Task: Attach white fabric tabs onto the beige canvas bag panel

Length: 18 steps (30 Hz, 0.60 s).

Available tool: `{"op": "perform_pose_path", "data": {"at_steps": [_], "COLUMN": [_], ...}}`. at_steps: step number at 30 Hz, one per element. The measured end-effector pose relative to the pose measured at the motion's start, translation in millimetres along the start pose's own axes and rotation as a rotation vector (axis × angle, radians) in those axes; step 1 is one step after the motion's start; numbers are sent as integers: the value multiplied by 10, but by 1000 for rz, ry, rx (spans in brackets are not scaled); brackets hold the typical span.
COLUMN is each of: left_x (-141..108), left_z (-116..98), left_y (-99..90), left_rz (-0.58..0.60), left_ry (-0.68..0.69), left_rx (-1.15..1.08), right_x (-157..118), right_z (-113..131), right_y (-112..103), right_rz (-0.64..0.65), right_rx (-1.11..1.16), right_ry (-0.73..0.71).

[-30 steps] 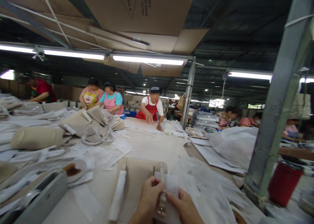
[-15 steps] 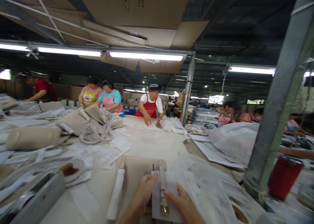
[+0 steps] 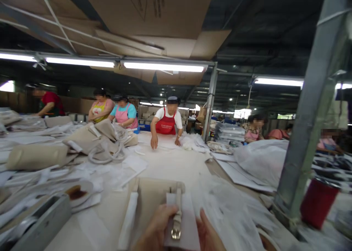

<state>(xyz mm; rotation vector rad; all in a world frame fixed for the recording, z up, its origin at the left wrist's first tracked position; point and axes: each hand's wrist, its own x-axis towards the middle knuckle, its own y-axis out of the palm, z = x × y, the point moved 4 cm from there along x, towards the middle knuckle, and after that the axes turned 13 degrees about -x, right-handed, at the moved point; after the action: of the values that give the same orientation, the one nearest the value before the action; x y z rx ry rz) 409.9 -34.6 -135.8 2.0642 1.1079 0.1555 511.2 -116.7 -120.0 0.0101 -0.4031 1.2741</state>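
Note:
A beige bag (image 3: pixel 151 196) lies before me, with a narrow strap and gold buckle (image 3: pixel 176 233) on its right side. A white paper sheet (image 3: pixel 188 214) sits under the strap. My left hand (image 3: pixel 158 227) is closed on the sheet's left edge, its thumb against the strap. At the sheet's right edge is my right hand (image 3: pixel 209 232), thumb raised and apart from the sheet; its other fingers are partly hidden behind the paper. A white-wrapped handle (image 3: pixel 128 220) runs along the bag's left side.
A metal tape dispenser (image 3: pixel 41 221) and a dish with brown residue (image 3: pixel 75 192) stand left. Beige bags (image 3: pixel 88 135) are piled beyond. Clear plastic wrapping (image 3: pixel 228 207), a metal post (image 3: pixel 305 115) and a red cup (image 3: pixel 319 203) are right. A co-worker in a red apron (image 3: pixel 166 122) stands opposite.
My right thumb has come off the buckle and the hand has shifted to the sheet's edge. The buckle and sheet have moved slightly left. The co-worker opposite has straightened and moved a hand left.

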Motion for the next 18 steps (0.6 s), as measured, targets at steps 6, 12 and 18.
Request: {"op": "perform_pose_path", "data": {"at_steps": [6, 12, 18], "left_x": [-48, -29, -85], "left_z": [60, 112, 137], "left_y": [53, 75, 152], "left_rz": [-51, -111, -61], "left_ry": [18, 137, 54], "left_rx": [2, 48, -30], "right_x": [-175, -89, -68], "right_z": [-28, -247, -368], "right_y": [236, 325, 284], "right_rz": [10, -87, -116], "right_rx": [651, 603, 390], "right_ry": [409, 392, 256]}}
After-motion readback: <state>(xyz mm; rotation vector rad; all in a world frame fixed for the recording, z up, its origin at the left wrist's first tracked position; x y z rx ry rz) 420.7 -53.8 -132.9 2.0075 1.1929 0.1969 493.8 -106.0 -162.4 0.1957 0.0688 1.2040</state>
